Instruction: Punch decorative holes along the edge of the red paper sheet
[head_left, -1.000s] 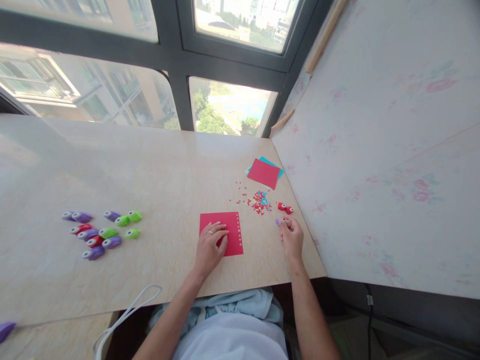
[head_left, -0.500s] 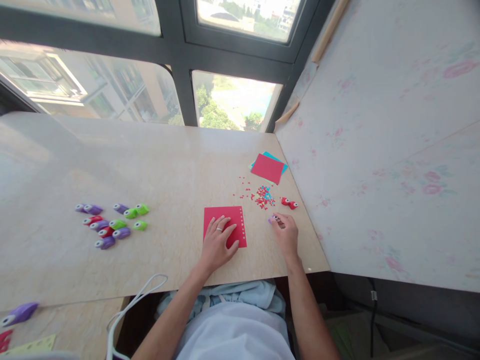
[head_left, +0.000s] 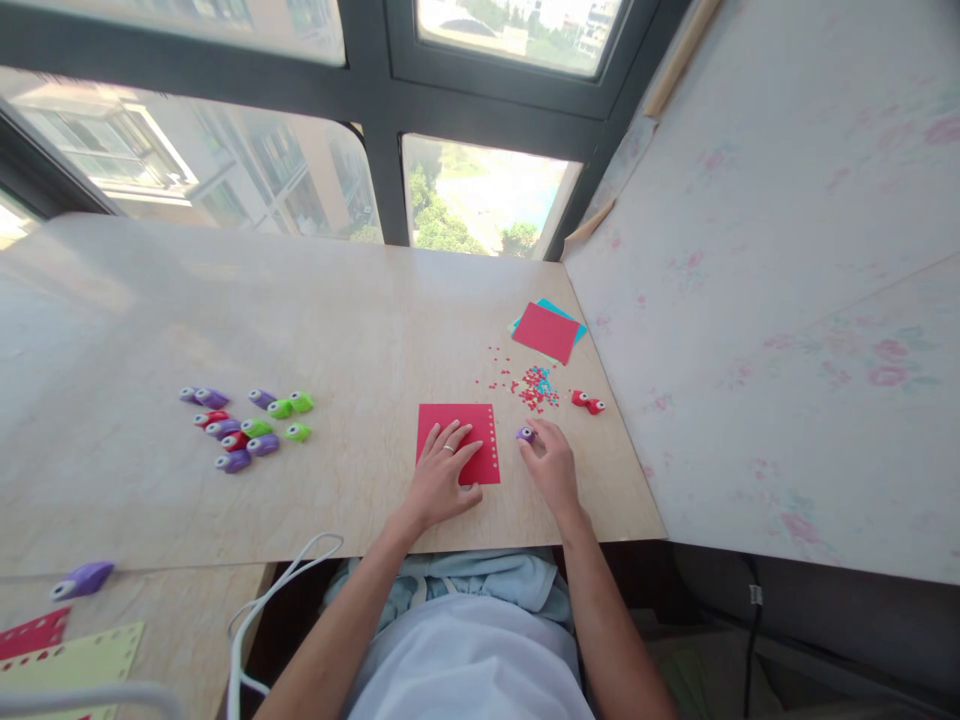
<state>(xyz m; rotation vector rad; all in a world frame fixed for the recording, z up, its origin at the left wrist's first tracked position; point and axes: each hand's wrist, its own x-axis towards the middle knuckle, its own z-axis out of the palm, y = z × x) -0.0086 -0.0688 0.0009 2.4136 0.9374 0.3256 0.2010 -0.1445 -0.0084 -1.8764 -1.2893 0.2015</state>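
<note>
Near the front edge of the bench [head_left: 360, 490], toward its right corner: one red sheet [head_left: 474, 416], lying flat, a row of small holes down its right side. Left hand [head_left: 448, 472], fingers spread, palm down, resting across this sheet. Right hand [head_left: 553, 465], pinched narrow, gripping one small purple punch [head_left: 525, 434] just right of the sheet; whether the punch touches the bench cannot be told.

Beyond the right hand: one loose heap of paper bits [head_left: 537, 388], red, blue and pale, with strays to its left. By the right edge: two red punches [head_left: 588, 402], touching. Nearer the back right corner: one stack of paper [head_left: 546, 332], red uppermost, blue and pale showing beneath.

Well left of the red sheet: one group of punches [head_left: 256, 428], purple, green and red. Front left: one lone purple punch [head_left: 82, 580], on its side; below it, one pale yellow sheet [head_left: 82, 660] with holes along its margins, partly hidden by a white cable [head_left: 90, 697].
</note>
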